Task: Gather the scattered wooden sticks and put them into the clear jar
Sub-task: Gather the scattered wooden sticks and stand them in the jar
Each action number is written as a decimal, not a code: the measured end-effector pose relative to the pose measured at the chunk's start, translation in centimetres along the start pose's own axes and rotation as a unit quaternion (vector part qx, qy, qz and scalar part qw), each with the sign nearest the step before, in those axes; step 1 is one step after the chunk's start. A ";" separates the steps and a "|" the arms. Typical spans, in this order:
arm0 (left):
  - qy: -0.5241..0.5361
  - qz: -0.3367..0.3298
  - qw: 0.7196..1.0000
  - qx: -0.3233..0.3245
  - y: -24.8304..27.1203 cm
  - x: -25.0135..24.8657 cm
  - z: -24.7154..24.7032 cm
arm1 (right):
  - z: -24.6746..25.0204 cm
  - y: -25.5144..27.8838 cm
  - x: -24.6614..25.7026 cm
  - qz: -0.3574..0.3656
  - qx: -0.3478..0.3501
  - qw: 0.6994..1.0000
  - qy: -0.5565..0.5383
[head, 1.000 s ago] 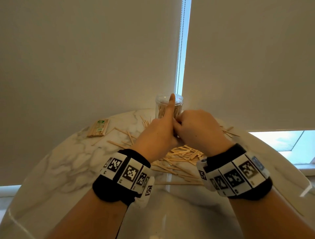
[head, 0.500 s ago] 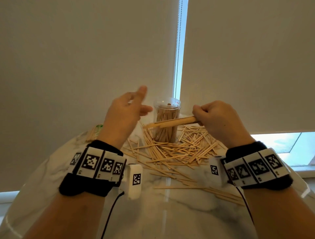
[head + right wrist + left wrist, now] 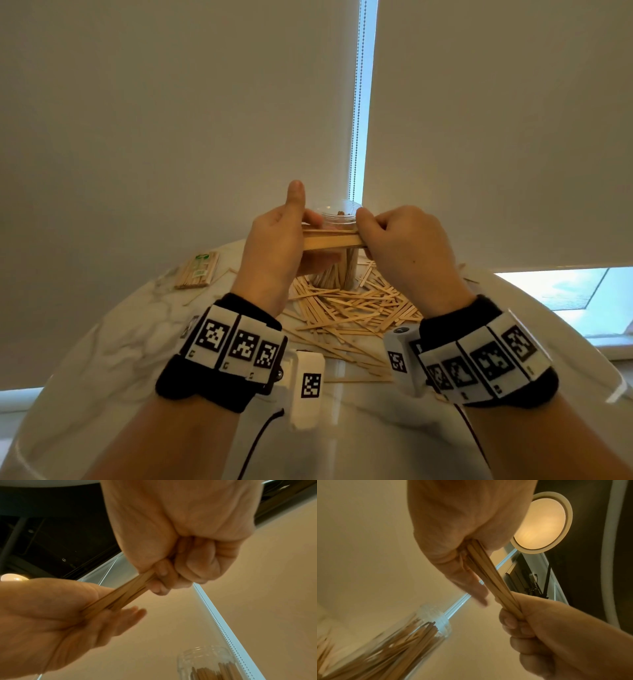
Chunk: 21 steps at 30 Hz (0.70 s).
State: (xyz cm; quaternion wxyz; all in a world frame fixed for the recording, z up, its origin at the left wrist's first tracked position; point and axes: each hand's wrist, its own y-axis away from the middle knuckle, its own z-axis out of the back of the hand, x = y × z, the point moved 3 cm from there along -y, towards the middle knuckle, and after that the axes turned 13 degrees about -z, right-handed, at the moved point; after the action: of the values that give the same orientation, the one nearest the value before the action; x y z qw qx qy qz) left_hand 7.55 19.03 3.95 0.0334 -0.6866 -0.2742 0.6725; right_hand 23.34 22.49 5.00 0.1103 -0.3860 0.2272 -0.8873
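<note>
A bundle of sticks [image 3: 333,240] is held level, gripped in the right hand [image 3: 407,253] and cradled by the left hand [image 3: 274,253], crosswise just before the upright clear jar [image 3: 342,219] on the worktop [image 3: 137,342].

a home dining corner by the window

a round marble-look table [image 3: 102,342] stands against drawn cream roller blinds [image 3: 171,137] with a bead chain [image 3: 356,102]; a round ceiling lamp [image 3: 542,523] glows overhead.
</note>
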 end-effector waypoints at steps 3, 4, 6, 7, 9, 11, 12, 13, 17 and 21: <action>-0.065 -0.067 0.995 0.030 0.1 0.1 -0.2 | 0.4 0.0 -0.2 -0.015 -0.009 1.000 -0.005; -0.077 -0.096 0.992 0.036 0.2 0.2 -0.4 | 0.4 0.0 -0.1 -0.016 -0.002 1.000 -0.008; -0.077 -0.116 0.990 0.031 0.2 0.8 -0.6 | 0.4 0.3 0.2 -0.015 0.005 1.000 -0.002; -0.065 -0.111 0.991 0.028 0.1 1.2 -0.7 | 0.3 0.4 0.2 -0.015 0.004 1.000 0.003; -0.053 -0.099 0.993 0.030 -0.2 1.7 -0.7 | 0.0 0.4 0.0 -0.016 0.002 1.000 0.005; -0.060 -0.087 0.994 0.042 -0.2 1.9 -0.8 | -0.2 0.2 -0.6 -0.024 0.001 1.000 0.002; -0.067 -0.077 0.994 0.048 -0.2 2.1 -0.8 | -0.1 0.0 -0.9 -0.032 -0.001 0.999 0.003; -0.069 -0.062 0.994 0.048 -0.3 2.2 -0.8 | 0.1 -0.2 -1.3 -0.042 -0.003 0.999 0.005; -0.034 0.005 0.999 -0.008 -2.0 3.2 -0.7 | 1.6 -1.4 -4.0 -0.112 -0.028 0.993 0.001; -0.099 0.040 0.994 0.036 -5.4 5.3 -1.3 | 3.1 -2.4 -6.3 -0.157 -0.045 0.987 -0.003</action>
State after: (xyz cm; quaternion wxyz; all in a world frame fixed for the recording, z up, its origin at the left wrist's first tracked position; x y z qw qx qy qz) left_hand 6.74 26.24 1.52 0.0041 -0.6257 -0.2241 0.7471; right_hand 29.86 25.92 4.03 -0.0472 -0.4236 0.2037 -0.8814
